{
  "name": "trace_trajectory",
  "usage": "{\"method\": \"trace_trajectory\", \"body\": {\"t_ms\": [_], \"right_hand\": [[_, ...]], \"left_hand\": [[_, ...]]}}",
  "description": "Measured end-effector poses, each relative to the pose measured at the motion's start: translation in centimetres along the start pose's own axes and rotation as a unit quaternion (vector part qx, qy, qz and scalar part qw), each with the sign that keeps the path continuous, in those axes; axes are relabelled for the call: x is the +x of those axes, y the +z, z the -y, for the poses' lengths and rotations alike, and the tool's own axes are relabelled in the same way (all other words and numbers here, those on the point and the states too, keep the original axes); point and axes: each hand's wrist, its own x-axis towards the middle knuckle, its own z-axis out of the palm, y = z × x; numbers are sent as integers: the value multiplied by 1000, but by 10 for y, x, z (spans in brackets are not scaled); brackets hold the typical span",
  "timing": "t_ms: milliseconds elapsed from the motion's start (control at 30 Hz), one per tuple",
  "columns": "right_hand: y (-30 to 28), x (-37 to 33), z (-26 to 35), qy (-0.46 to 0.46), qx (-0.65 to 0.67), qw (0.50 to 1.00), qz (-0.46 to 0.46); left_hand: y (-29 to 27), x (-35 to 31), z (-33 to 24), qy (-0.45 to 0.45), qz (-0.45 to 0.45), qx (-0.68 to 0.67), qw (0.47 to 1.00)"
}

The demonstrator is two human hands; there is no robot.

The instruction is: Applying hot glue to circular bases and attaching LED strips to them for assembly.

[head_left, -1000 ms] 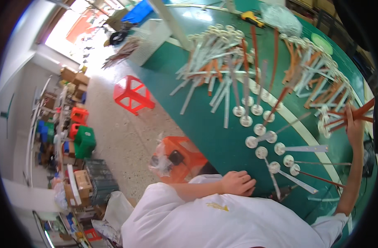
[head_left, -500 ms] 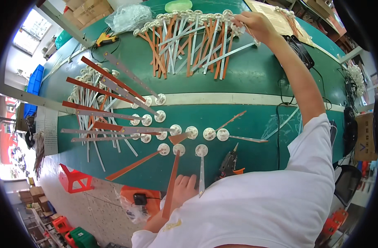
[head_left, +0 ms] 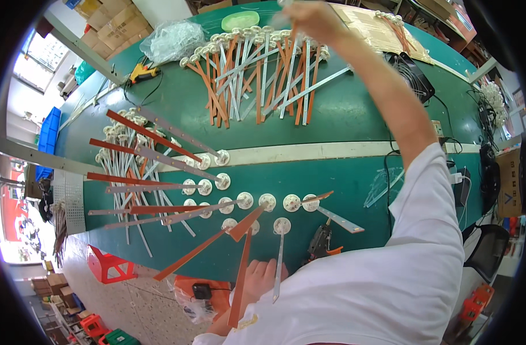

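Observation:
My right hand [head_left: 316, 24] is raised at the far edge of the table, smeared by motion. Its fingers look closed around a brown strip with a whitish round end. Just below that hand lies a dense row of brown and silver strips [head_left: 258, 86] with white discs at their far ends. My left hand [head_left: 261, 277] rests at the near table edge, fingers laid out, partly behind a brown strip [head_left: 240, 282] and a silver strip [head_left: 279, 264]. White discs [head_left: 267, 202] stand on the near table, each bearing a strip that rises toward me or leans left.
A glue gun [head_left: 320, 241] lies near my body; a yellow-handled tool [head_left: 142, 73] lies far left. Also here are a clear plastic bag [head_left: 174, 41], a green dish [head_left: 240, 21], a black fan [head_left: 411, 77], cables, another strip pile [head_left: 125, 152] and a red stool [head_left: 110, 264].
My right hand has moved left and farther away, toward the top of the view. The whole view has shifted slightly. My left hand stays at the table edge.

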Motion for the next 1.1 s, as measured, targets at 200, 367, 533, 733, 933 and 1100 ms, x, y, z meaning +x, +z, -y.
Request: {"method": "trace_trajectory", "body": {"t_ms": [200, 367, 533, 733, 933, 1100], "right_hand": [[88, -30, 95, -27, 9, 992, 125], [101, -32, 126, 64, 114, 967, 220], [100, -36, 85, 213, 279, 906, 237], [104, -167, -63, 327, 74, 922, 196], [114, -116, -32, 290, 133, 920, 228], [136, -127, -41, 224, 119, 955, 151]], "left_hand": [[7, -3, 4, -5, 28, -6, 1000], [5, 1, 6, -5, 44, -8, 999], [1, -10, 4, -28, 22, 1, 999], [10, -6, 6, -24, 42, -5, 999], [7, -13, 0, -25, -31, -13, 999], [3, -11, -2, -58, 6, -40, 997]]}}
